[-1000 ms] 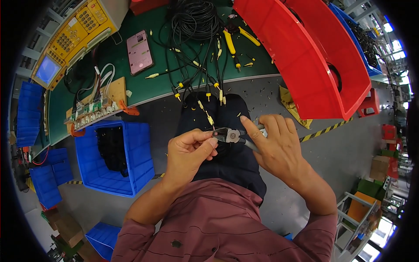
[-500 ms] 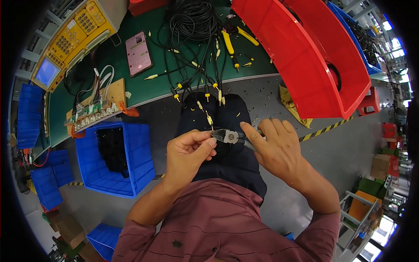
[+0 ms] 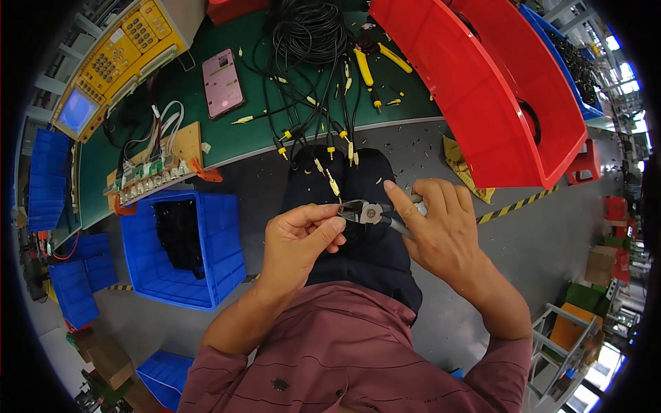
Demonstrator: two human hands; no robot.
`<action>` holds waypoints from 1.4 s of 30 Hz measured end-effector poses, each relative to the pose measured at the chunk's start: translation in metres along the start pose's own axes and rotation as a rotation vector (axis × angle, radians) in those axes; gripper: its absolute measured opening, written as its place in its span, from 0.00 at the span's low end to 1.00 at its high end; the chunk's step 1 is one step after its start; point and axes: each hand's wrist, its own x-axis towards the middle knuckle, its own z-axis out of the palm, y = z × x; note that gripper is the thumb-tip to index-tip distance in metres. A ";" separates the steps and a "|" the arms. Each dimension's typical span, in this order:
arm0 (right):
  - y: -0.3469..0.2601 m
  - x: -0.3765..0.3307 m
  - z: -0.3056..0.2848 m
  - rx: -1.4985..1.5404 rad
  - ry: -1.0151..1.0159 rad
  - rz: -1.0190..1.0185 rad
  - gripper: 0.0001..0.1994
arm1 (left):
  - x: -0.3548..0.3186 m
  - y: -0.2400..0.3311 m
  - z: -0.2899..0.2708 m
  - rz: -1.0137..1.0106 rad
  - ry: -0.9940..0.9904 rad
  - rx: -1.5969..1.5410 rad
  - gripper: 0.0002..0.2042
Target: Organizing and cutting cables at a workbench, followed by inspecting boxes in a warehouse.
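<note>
Over my lap, my left hand (image 3: pixel 303 237) is closed in a pinch on a thin wire end. A slim cream-and-gold plug (image 3: pixel 334 186) stands up just beyond those fingertips. My right hand (image 3: pixel 441 224) grips a pair of diagonal cutters (image 3: pixel 372 213) by dark grey handles, its index finger stretched along them. The cutter jaws lie right at the left fingertips, around or beside the wire; I cannot tell which. Several black cables with yellow-collared plugs (image 3: pixel 331 150) hang over the table edge, leading from a coiled black cable bundle (image 3: pixel 310 34).
On the green table (image 3: pixel 241 134) lie a pink phone (image 3: pixel 222 82), yellow-handled pliers (image 3: pixel 363 67) and a board with connectors (image 3: pixel 155 172), near a yellow test instrument (image 3: pixel 113 65). A red bin (image 3: pixel 475 89) overhangs the right side. A blue crate (image 3: pixel 224 248) holds black items at left.
The view has shifted slightly, moving the scene a little to the right. Both hands keep nearly the same pose, and the cutter jaws look slightly wider apart.
</note>
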 end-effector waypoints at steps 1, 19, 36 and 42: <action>-0.001 0.001 -0.001 0.002 -0.016 0.005 0.36 | 0.000 -0.001 0.000 0.014 -0.005 0.001 0.08; 0.005 0.000 -0.002 0.068 -0.047 0.045 0.32 | 0.000 -0.001 0.000 -0.002 0.013 0.009 0.07; -0.005 0.002 -0.009 0.070 -0.087 0.033 0.40 | -0.002 -0.002 -0.001 -0.025 -0.001 -0.016 0.09; -0.002 -0.001 -0.012 0.099 -0.159 0.015 0.43 | -0.003 0.000 0.000 0.059 -0.034 0.072 0.07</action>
